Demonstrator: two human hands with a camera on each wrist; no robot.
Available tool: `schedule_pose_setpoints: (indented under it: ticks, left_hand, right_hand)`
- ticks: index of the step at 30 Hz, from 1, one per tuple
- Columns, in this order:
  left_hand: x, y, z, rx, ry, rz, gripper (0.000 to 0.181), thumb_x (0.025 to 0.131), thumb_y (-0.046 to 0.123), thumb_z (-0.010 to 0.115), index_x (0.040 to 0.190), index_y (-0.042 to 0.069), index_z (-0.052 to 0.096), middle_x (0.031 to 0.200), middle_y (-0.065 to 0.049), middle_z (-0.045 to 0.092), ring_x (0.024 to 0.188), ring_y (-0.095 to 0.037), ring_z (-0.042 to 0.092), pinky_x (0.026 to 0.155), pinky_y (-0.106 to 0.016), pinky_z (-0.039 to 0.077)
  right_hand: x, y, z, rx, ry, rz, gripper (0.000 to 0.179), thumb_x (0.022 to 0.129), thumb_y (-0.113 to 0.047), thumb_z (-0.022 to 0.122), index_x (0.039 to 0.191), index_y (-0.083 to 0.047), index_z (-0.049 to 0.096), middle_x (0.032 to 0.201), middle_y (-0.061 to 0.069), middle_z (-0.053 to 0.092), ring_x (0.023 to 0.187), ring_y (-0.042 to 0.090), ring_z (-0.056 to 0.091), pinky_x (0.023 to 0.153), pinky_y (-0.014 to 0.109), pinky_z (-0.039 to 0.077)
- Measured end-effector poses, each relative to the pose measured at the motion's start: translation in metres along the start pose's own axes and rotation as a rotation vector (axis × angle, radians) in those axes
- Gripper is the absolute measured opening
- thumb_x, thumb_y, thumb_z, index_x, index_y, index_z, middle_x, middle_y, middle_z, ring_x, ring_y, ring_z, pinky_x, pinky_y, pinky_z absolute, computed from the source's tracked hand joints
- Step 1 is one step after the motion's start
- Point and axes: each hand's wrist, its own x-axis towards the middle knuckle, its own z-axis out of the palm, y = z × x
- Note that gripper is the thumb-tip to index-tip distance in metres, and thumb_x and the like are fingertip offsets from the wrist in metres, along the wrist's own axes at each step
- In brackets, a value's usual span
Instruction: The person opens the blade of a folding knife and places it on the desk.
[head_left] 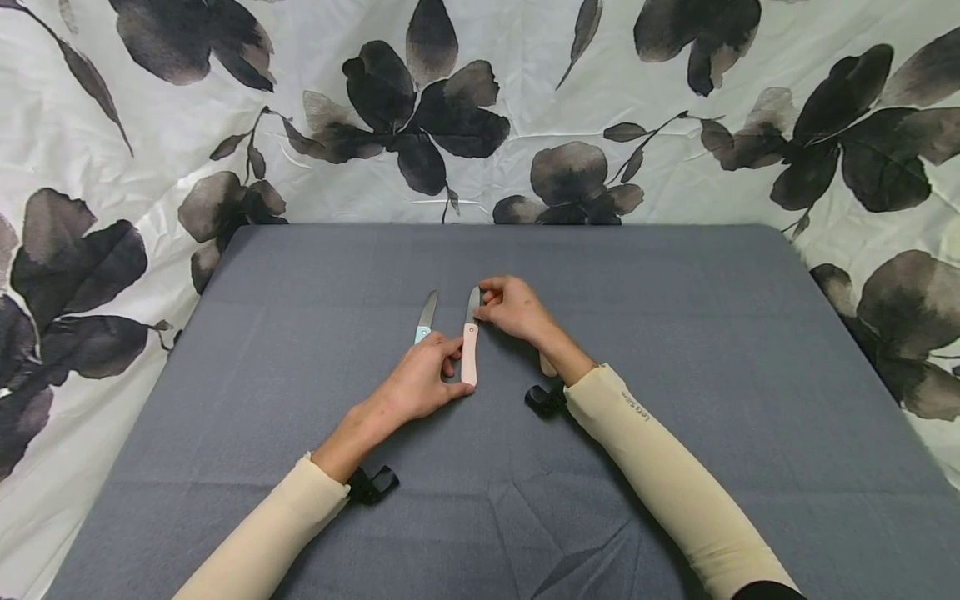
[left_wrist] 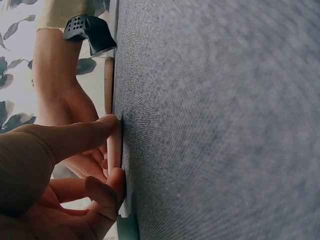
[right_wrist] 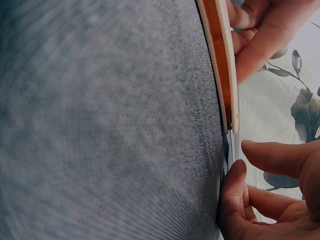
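A folding knife with a pink handle [head_left: 469, 358] lies on the grey cloth, blade swung out and pointing away. My left hand [head_left: 420, 379] holds the handle, thumb at its near end and fingertips along its left side. By the blade [head_left: 472, 304] is my right hand [head_left: 517, 310], fingers bent; I cannot tell whether they grip it. In the right wrist view the index fingertip [right_wrist: 236, 172] is right at the blade, with the thumb [right_wrist: 270, 155] slightly above. Left of it lies a knife with a light blue handle [head_left: 423, 333], blade also out, partly hidden by the left hand.
Under the right wrist a beige handle [head_left: 547, 365] shows, mostly hidden by the arm. Grey cloth [head_left: 675, 317] with creases near the front covers the table. Behind it hangs a white sheet [head_left: 480, 25] with dark flowers. A black wrist camera [head_left: 545, 401] sits below the right wrist.
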Motion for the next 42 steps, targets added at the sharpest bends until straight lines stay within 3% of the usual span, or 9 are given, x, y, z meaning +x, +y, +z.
schedule_pose_setpoints:
  ticks: [13, 19, 22, 29, 35, 42]
  left_hand:
    - [0.000, -0.001, -0.002, -0.032, 0.031, 0.003, 0.071, 0.084, 0.015, 0.088, 0.145, -0.004, 0.057, 0.106, -0.012, 0.061, 0.081, -0.015, 0.057, 0.071, -0.025, 0.047]
    - [0.000, -0.002, -0.001, -0.028, 0.048, 0.019, 0.079, 0.083, 0.014, 0.089, 0.151, 0.001, 0.051, 0.108, -0.012, 0.058, 0.079, -0.014, 0.054, 0.072, -0.026, 0.047]
    - [0.000, -0.001, -0.001, -0.014, 0.079, 0.039, 0.078, 0.083, 0.016, 0.089, 0.151, 0.004, 0.053, 0.106, -0.012, 0.054, 0.078, -0.015, 0.053, 0.072, -0.028, 0.047]
    - [-0.001, 0.004, 0.001, -0.034, 0.143, 0.096, 0.063, 0.087, 0.014, 0.085, 0.145, 0.006, 0.060, 0.114, -0.011, 0.055, 0.091, -0.020, 0.060, 0.075, -0.031, 0.050]
    - [0.003, 0.008, 0.001, -0.039, 0.206, 0.179, 0.042, 0.094, 0.009, 0.077, 0.134, 0.005, 0.068, 0.112, -0.010, 0.059, 0.093, -0.022, 0.063, 0.077, -0.034, 0.053]
    - [0.006, 0.016, 0.005, -0.081, 0.185, 0.222, 0.034, 0.094, 0.006, 0.076, 0.127, 0.003, 0.071, 0.116, -0.012, 0.062, 0.096, -0.024, 0.065, 0.083, -0.035, 0.056]
  right_hand:
    - [0.005, -0.002, 0.001, -0.116, -0.049, -0.084, 0.055, 0.097, -0.003, 0.063, 0.148, 0.010, 0.050, 0.117, 0.020, 0.068, 0.099, 0.023, 0.062, 0.086, 0.030, 0.050]
    - [0.002, -0.004, -0.002, -0.092, -0.075, -0.057, 0.057, 0.098, -0.005, 0.062, 0.152, 0.009, 0.046, 0.125, 0.021, 0.065, 0.108, 0.027, 0.063, 0.091, 0.034, 0.052]
    - [0.000, -0.006, -0.003, -0.058, -0.081, -0.032, 0.056, 0.100, -0.008, 0.062, 0.152, 0.006, 0.047, 0.127, 0.022, 0.064, 0.107, 0.028, 0.066, 0.087, 0.033, 0.053]
    - [-0.009, -0.008, -0.009, -0.003, -0.078, -0.005, 0.050, 0.103, -0.015, 0.061, 0.149, 0.000, 0.050, 0.125, 0.019, 0.062, 0.090, 0.026, 0.069, 0.069, 0.027, 0.052]
    - [-0.017, -0.013, -0.017, 0.000, -0.059, -0.024, 0.043, 0.104, -0.014, 0.059, 0.144, -0.002, 0.055, 0.127, 0.018, 0.063, 0.095, 0.028, 0.067, 0.076, 0.032, 0.054]
    - [-0.022, -0.009, -0.029, -0.046, -0.077, -0.061, 0.037, 0.103, -0.013, 0.062, 0.137, 0.002, 0.062, 0.125, 0.020, 0.065, 0.109, 0.031, 0.064, 0.083, 0.035, 0.053]
